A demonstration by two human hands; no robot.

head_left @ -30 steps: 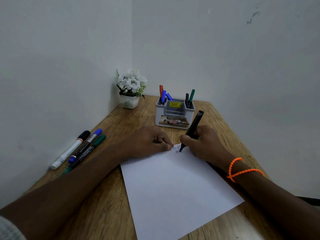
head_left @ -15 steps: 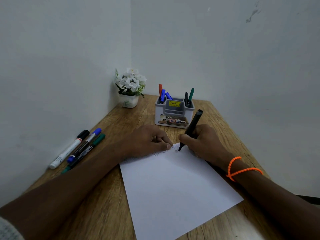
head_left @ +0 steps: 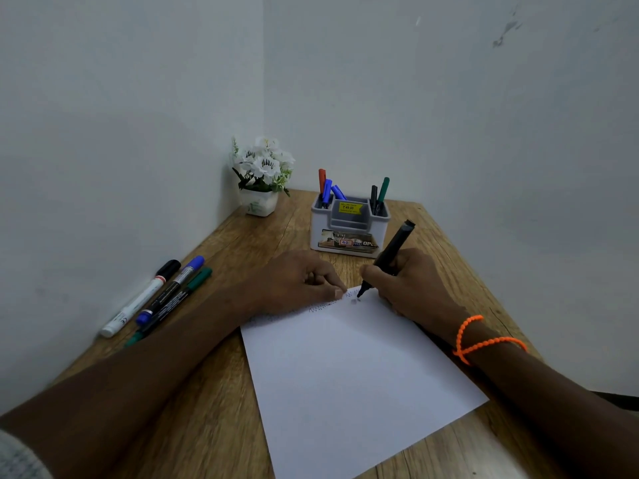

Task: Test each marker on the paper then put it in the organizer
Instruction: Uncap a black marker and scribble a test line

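My one view: a wide-angle camera worn on the head.
It looks forward and down, close over the wooden table (head_left: pixel 221 392), facing the corner where two walls (head_left: pixel 449 108) meet.

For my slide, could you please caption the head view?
Right hand tests a black marker on white paper; left hand steadies the sheet.
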